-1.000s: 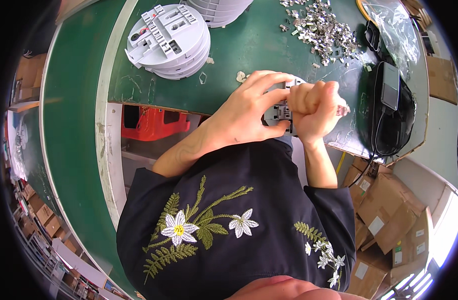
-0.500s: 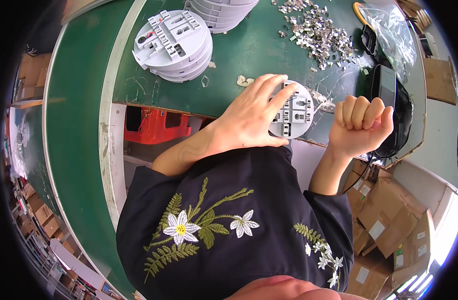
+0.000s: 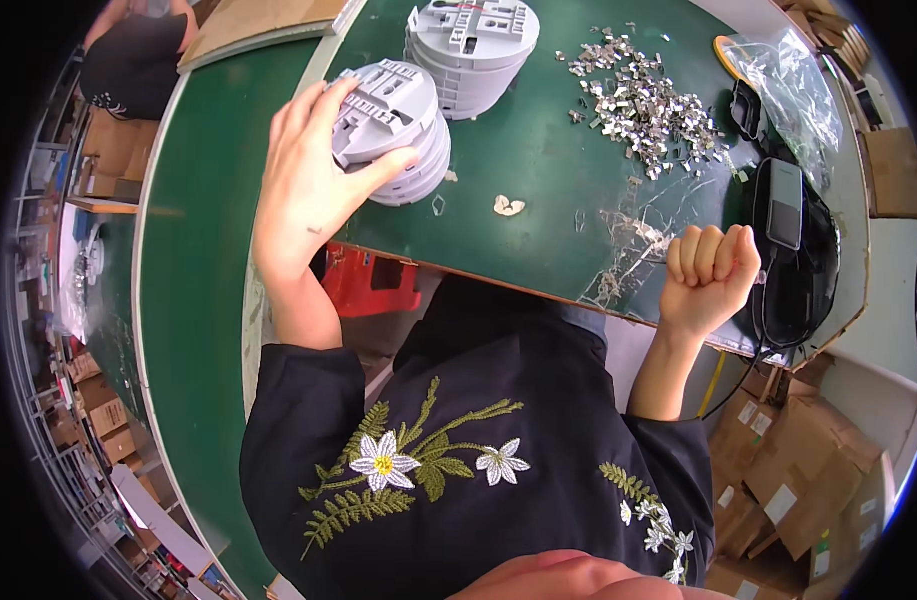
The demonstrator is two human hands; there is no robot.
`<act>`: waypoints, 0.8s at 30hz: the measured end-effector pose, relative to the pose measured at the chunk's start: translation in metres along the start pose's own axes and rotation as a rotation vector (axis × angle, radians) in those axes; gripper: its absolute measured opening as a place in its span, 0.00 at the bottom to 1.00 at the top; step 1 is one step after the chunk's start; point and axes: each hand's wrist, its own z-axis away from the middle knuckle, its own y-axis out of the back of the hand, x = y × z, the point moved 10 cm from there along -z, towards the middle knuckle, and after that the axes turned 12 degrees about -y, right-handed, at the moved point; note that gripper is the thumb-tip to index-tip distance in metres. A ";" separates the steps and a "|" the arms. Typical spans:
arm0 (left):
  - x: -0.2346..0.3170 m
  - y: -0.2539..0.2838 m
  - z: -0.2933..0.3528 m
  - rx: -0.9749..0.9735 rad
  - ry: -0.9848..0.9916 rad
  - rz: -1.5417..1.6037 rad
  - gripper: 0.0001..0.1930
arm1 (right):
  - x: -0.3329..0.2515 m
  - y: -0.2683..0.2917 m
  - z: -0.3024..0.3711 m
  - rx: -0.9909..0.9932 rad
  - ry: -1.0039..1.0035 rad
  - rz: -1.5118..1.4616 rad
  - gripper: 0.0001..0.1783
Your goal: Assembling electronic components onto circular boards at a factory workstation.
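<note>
My left hand [image 3: 309, 175] gripping grey disc [image 3: 404, 98] atop stack [image 3: 429, 172]; right hand [image 3: 712, 275] closed, contents hidden; grey device [image 3: 786, 205] on black case [image 3: 817, 265]

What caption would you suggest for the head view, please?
Left hand around a grey round plastic base atop a stack; right hand fisted near the green tabletop.

Decent bright light's hitting the green table [image 3: 534, 250], glare's flaring lower right. Fisheye's bending the edges, corners are sitting black.

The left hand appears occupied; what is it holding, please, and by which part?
The left hand holds the top grey disc by its rim.
</note>
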 end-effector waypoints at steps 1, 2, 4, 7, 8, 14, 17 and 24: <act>-0.009 -0.008 -0.003 -0.091 0.035 -0.074 0.45 | 0.001 0.000 0.000 0.005 -0.003 0.016 0.25; -0.001 -0.003 -0.013 -0.010 -0.046 -0.072 0.44 | 0.003 0.001 -0.001 0.010 0.007 0.018 0.25; 0.020 0.009 -0.042 0.068 -0.128 -0.065 0.44 | 0.003 0.004 -0.003 0.038 0.002 -0.032 0.24; 0.042 -0.036 -0.111 -0.461 -0.155 0.196 0.51 | -0.002 0.004 -0.002 0.058 -0.014 -0.072 0.24; 0.032 -0.057 -0.111 -0.809 -0.046 0.183 0.58 | 0.001 -0.003 -0.001 0.083 -0.088 0.058 0.22; 0.034 -0.119 -0.148 -0.979 -0.258 0.216 0.57 | -0.004 -0.002 -0.012 0.237 -0.141 1.019 0.04; 0.038 -0.118 -0.144 -0.990 -0.163 0.251 0.56 | 0.003 -0.010 -0.032 0.111 0.094 1.435 0.08; 0.120 -0.036 -0.091 -0.347 -0.376 0.330 0.48 | 0.027 0.014 -0.049 0.063 0.112 1.643 0.10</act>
